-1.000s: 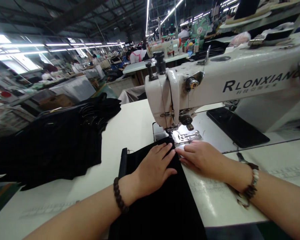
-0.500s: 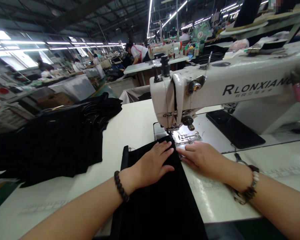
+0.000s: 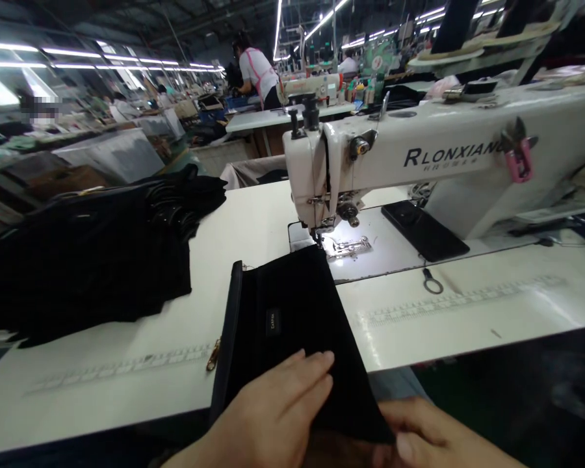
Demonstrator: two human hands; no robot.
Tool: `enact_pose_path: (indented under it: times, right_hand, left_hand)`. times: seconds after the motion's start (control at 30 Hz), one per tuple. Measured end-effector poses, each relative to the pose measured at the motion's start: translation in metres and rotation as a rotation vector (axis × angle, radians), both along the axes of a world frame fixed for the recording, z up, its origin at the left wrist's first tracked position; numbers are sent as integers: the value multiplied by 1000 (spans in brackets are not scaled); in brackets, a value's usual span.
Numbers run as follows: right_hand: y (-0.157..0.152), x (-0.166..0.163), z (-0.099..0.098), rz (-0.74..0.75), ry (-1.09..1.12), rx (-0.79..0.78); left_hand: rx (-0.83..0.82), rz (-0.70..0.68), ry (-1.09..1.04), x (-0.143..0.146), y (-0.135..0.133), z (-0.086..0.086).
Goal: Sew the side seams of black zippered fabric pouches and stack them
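Note:
A black fabric panel (image 3: 297, 292) with a small dark label (image 3: 273, 322) lies on the white sewing table, its far corner at the needle and presser foot (image 3: 318, 239) of the sewing machine (image 3: 400, 156). A smooth dark band (image 3: 228, 331) runs down its left edge, and a gold clasp (image 3: 213, 356) pokes out beside it. My left hand (image 3: 277, 406) rests on the near part of the panel with its fingers stretched out. At the table's front edge my right hand (image 3: 419, 432) pinches the panel's near right corner between thumb and fingers.
A pile of black fabric pieces (image 3: 88, 253) covers the table's left side. A black phone (image 3: 424, 231) lies under the machine arm, near a ring-shaped tag (image 3: 433, 283). Pink-handled snippers (image 3: 519, 156) hang on the machine. Another person (image 3: 258, 71) stands beyond.
Both hands have come back from the needle towards the table's front edge. My right hand has taken hold of the panel's near corner. The label and gold clasp now show.

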State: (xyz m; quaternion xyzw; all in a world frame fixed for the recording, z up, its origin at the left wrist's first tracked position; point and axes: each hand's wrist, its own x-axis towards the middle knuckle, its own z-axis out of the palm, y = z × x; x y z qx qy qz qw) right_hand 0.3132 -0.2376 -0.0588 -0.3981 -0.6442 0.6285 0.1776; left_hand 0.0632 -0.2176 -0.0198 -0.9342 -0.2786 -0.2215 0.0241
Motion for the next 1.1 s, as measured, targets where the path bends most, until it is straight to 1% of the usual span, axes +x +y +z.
enact_pose_path:
  times: [0.03,0.07,0.13,0.2,0.23,0.3,0.37,0.43,0.5,0.53,0.57,0.6,0.67,0.73,0.77,0.9,1.1]
  right_hand:
    - [1,-6,-3,-12,118,-103]
    - [1,-12,-5,-35,220,-176]
    - [1,-22,-8,-101,367,-259]
    - [0,-28,-10,-150,437,-323]
    - [0,-30,-11,-164,455,-355]
    - [0,-33,-11,-193,469,-406]
    - [1,-36,-9,-215,468,-437]
    - [2,-38,-9,-227,445,-464]
    - [1,-38,-9,-226,380,-472]
    - [0,-38,-10,-220,335,-463]
    - [-1,-38,-11,-214,288,-447]
    - [-2,-37,-11,-207,242,-427]
    - [-6,-34,-12,-196,172,-382]
    - [-9,-30,-10,-197,131,-364]
    - [-10,-29,-9,-196,120,-362]
    - [-10,-27,0,-167,119,-339]
    - [-5,-28,10,-152,133,-365]
  left_hand:
    - [8,47,-46,-2,0,3]
    - [6,73,-49,-2,0,5]
    - [-7,66,20,3,-1,7]
    - [-3,26,48,12,-3,5]
    - [-1,20,30,15,-5,4]
    - [-2,38,-95,15,-8,4]
    - [-72,130,-239,8,-12,9]
    - [-179,281,-351,-2,-16,17]
    - [-242,402,-372,-7,-18,23]
    - [-227,422,-361,-7,-19,23]
    - [-192,412,-332,-5,-19,22]
    - [-129,372,-303,-1,-19,19]
    - [10,258,-248,10,-18,11]
    - [70,162,-195,21,-16,4]
    - [49,128,-162,26,-16,2]
    - [-147,22,-49,33,-16,4]
    - [-210,-4,-43,29,-18,2]
